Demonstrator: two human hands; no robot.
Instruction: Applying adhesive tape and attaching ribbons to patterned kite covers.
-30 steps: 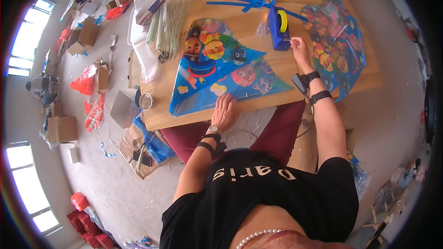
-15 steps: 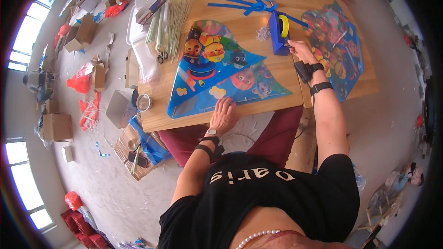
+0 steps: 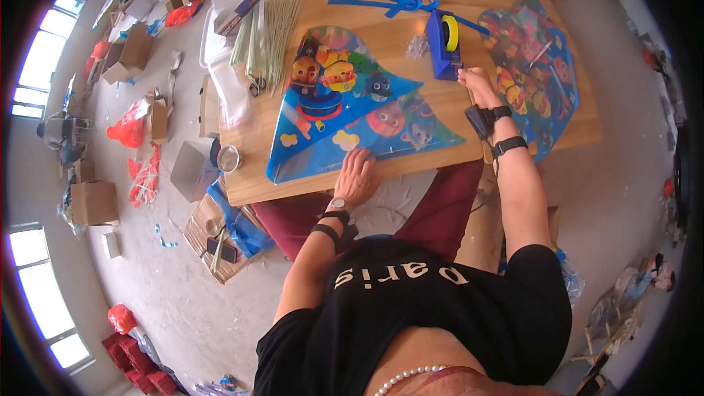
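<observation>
A printed plastic sheet (image 3: 330,114), kite-like in shape with cartoon figures and a blue border, lies in front of me on the wooden table. My left hand (image 3: 356,179) rests on its near edge, fingers stretched out and flat. Close to the front end of a blue tape dispenser (image 3: 438,55) with a yellow roll (image 3: 449,34), my right hand (image 3: 478,83) has its thumb and fingers pinched together. Whatever is between those fingertips is too small to make out. Beyond the right hand lies a second group of printed sheets (image 3: 524,77).
Blue strips (image 3: 400,4) lie at the table's far side. Bundled thin sticks (image 3: 282,26), a small box (image 3: 238,11), clear bags (image 3: 233,95) and scissors (image 3: 257,86) sit at the left. A tape roll (image 3: 229,158) rests near the left edge. Cartons (image 3: 94,202) stand on the littered floor.
My right hand has drawn slightly toward me and away from the tape dispenser's end. My left hand stays on the sheet's near edge. The view has shifted slightly.
</observation>
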